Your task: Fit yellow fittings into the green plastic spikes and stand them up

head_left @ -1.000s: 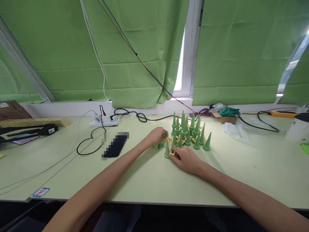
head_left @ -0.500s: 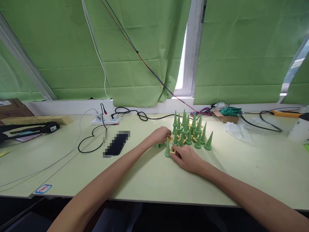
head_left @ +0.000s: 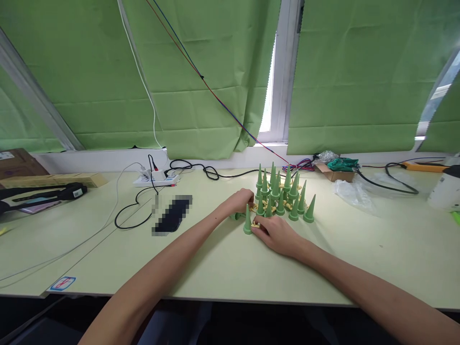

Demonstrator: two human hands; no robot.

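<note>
At the near side, the front edge of the bench [head_left: 258,302] runs below both forearms, which cross it from the left and from the right. The right hand [head_left: 278,233] lies low, its thumb and forefinger close together around a small yellow piece [head_left: 255,225]. This narrow pinch probably is chosen because the piece is so little. Just beside these fingertips, a single green cone [head_left: 247,220] stands upright on its wide round base, which seems to give it good balance.

The left hand [head_left: 242,200] is a bit farther from the front edge, with bent fingers; their tips are hidden, so I cannot tell what they hold. Next to it a green part [head_left: 235,216] lies low on the bench.

Behind the right hand, a group of green cones [head_left: 275,189] stands tightly, with yellow pieces among them; such closeness likely keeps everything within short reach, but sleeves or knuckles could tip one. The easier room for moving seems toward the front edge. Leftward, a phone [head_left: 172,218] limits sliding. Along the back edge are a power strip [head_left: 156,179] and a small cardboard box [head_left: 335,173].
</note>
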